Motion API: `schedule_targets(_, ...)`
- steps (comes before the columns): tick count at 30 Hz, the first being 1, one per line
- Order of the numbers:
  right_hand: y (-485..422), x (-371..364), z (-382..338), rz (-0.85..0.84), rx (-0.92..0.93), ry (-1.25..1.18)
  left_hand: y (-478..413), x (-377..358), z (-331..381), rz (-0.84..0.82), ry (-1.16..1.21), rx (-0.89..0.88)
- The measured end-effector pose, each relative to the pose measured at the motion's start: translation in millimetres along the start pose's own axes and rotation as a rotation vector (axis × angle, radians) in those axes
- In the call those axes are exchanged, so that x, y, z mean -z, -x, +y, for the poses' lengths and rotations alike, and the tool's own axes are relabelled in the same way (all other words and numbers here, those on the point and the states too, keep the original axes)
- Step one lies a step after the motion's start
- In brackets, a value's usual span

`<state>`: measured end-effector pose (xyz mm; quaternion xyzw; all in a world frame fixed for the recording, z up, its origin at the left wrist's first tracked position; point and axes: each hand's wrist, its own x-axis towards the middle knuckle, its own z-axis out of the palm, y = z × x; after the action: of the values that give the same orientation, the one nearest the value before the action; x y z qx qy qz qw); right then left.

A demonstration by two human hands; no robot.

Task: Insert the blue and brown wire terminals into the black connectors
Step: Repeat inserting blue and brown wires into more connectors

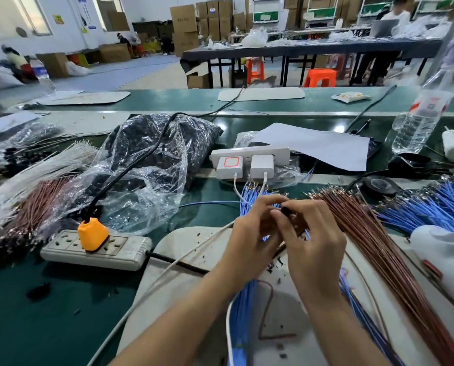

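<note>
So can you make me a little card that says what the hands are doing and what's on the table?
right hand: pinches black connector
left hand: fingers curled by black connector, what they pinch is hidden
brown wires: bundle right of the hands
blue wires: bundle at far right
orange plug: in power strip
</note>
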<state>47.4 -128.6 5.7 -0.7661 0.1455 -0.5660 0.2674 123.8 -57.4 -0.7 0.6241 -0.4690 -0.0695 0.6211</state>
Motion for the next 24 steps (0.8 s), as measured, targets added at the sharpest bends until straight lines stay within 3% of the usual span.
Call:
schedule_targets(8, -1.1, 1.2, 2.3, 0.008, 0.056, 0.014, -0.5, -0.6, -1.0, 0.136, -0.080, -0.038)
schedule_targets(16, 1.1, 0.2, 5.0, -0.022, 0.041, -0.009, 1.4, 0.2, -3.9, 0.151, -0.002, 0.022)
schedule_targets(24, 2.4, -2.4, 5.2, -0.016, 0.030, -0.028, 1.3, 0.9, -2.3, 0.134, -0.044, -0.034)
